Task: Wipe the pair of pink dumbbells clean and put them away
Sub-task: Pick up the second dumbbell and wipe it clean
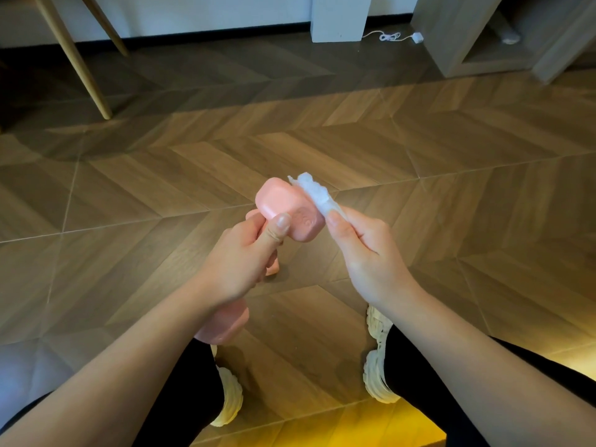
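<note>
My left hand (245,256) grips the handle of a pink dumbbell (287,208), its upper head tilted up and away, my thumb resting on that head. My right hand (364,250) pinches a crumpled white tissue (314,193) and holds it against the right side of the head. A second pink shape (225,324), partly hidden under my left wrist, lies lower down near the floor; whether it is the same dumbbell's other head or the second dumbbell I cannot tell.
Wooden herringbone floor (161,175) spreads all around. My legs in black trousers and white shoes (379,362) are below. Wooden chair legs (84,66) stand at the far left, a white box (340,17) with a cable at the back, a wooden shelf unit (483,50) at the far right.
</note>
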